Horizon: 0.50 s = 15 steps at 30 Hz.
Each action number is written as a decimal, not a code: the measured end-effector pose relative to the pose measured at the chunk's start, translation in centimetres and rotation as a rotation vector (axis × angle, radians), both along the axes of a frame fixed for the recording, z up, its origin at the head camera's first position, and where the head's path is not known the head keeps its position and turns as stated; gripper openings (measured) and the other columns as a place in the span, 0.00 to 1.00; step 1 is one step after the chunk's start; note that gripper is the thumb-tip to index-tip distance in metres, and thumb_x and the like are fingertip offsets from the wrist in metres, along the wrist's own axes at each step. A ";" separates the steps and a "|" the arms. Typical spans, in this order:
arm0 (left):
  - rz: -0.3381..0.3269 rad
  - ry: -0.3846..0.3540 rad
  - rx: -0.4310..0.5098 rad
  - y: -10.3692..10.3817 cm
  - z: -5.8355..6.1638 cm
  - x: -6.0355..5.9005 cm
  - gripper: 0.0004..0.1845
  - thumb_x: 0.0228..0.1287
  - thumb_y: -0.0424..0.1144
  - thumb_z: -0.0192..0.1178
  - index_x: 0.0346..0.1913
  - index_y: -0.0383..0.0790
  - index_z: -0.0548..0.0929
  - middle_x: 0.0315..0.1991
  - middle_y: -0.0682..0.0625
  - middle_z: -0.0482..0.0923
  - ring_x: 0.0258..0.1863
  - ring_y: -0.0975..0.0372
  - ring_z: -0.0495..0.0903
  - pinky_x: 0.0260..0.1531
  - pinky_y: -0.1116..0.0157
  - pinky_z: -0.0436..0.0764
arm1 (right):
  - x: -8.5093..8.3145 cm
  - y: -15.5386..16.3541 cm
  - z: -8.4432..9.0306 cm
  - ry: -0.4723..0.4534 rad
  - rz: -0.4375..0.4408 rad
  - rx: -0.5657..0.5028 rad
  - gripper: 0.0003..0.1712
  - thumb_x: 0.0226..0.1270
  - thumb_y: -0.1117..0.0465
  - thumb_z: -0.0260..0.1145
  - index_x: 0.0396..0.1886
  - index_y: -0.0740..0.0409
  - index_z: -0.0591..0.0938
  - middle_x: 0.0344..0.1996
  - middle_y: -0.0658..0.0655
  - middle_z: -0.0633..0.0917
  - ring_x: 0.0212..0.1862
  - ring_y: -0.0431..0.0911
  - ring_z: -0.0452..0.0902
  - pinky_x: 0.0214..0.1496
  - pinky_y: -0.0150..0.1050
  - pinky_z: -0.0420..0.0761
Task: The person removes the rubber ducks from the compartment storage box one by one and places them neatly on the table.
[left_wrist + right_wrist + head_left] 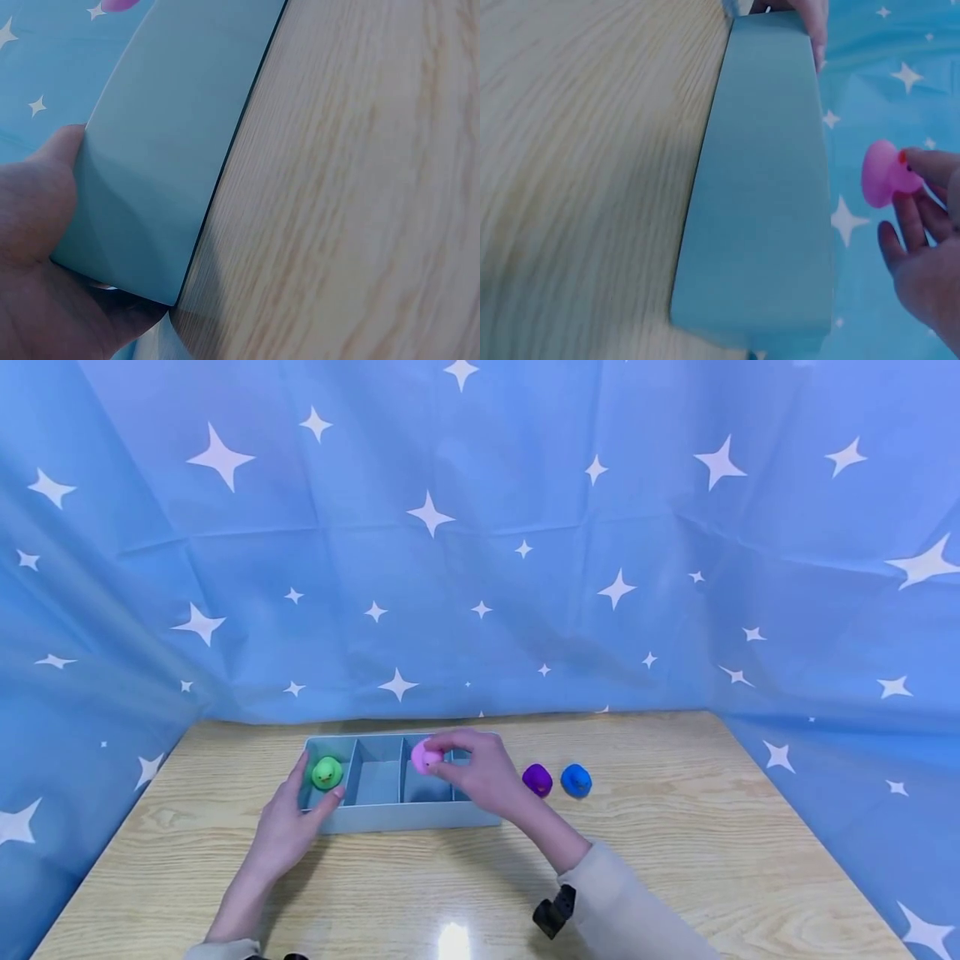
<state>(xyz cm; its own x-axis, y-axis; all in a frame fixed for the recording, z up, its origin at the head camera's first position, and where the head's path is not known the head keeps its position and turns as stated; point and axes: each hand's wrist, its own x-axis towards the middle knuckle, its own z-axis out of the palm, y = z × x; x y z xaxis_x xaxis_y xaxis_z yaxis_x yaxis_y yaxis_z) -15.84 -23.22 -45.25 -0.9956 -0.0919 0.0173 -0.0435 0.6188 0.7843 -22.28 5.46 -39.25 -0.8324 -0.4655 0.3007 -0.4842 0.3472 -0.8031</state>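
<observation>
A pale blue box (408, 817) with several compartments in a row sits on the table. My left hand (285, 831) grips its left end, thumb at the front rim and fingers along the end wall. Inside the leftmost compartment is a green rubber duck (326, 773). My right hand (487, 774) pinches a pink rubber duck (881, 174) between thumb and fingers, over the third compartment from the left. The right wrist view shows this duck above the box's rim. The right hand partly covers the rightmost compartment.
On the wooden table (675, 860), to the right of the box, a purple duck (537, 779) and a blue duck (576, 781) lie side by side. A blue curtain (525, 635) with white stars hangs behind the table and along both sides.
</observation>
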 end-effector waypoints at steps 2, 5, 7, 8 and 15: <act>0.000 -0.004 0.001 0.0 0.0 0.0 0.51 0.76 0.59 0.55 0.82 0.33 0.39 0.77 0.23 0.47 0.75 0.30 0.49 0.71 0.34 0.55 | 0.2 0.8 -0.1 0.011 -0.008 0.001 0.15 0.66 0.66 0.74 0.52 0.58 0.89 0.53 0.55 0.88 0.56 0.52 0.82 0.56 0.53 0.84; 0.000 -0.010 0.004 -0.1 -0.1 -0.1 0.51 0.76 0.60 0.55 0.82 0.34 0.39 0.77 0.23 0.47 0.75 0.30 0.49 0.71 0.34 0.55 | 0.5 1.9 -0.3 0.014 -0.027 0.015 0.15 0.66 0.65 0.75 0.52 0.57 0.89 0.53 0.55 0.88 0.57 0.53 0.82 0.55 0.55 0.84; 0.000 -0.016 0.007 -0.1 -0.2 -0.1 0.51 0.76 0.60 0.54 0.82 0.34 0.38 0.77 0.23 0.46 0.75 0.30 0.48 0.71 0.34 0.55 | 0.7 2.6 -0.5 0.008 -0.047 0.026 0.14 0.66 0.64 0.75 0.51 0.56 0.90 0.52 0.54 0.88 0.57 0.52 0.81 0.55 0.56 0.84; -0.001 -0.017 0.007 -0.1 -0.1 -0.1 0.51 0.76 0.60 0.54 0.82 0.34 0.38 0.77 0.23 0.46 0.75 0.30 0.48 0.71 0.34 0.55 | 0.8 2.9 -0.5 -0.003 -0.057 0.031 0.14 0.66 0.64 0.75 0.51 0.55 0.90 0.52 0.53 0.88 0.57 0.52 0.81 0.56 0.56 0.83; -0.002 -0.019 0.009 0.0 0.0 -0.1 0.51 0.76 0.61 0.54 0.83 0.35 0.38 0.77 0.23 0.46 0.75 0.30 0.48 0.71 0.34 0.55 | 1.6 5.2 -0.4 -0.074 -0.092 0.031 0.15 0.67 0.62 0.74 0.53 0.52 0.90 0.54 0.51 0.87 0.60 0.53 0.79 0.61 0.59 0.79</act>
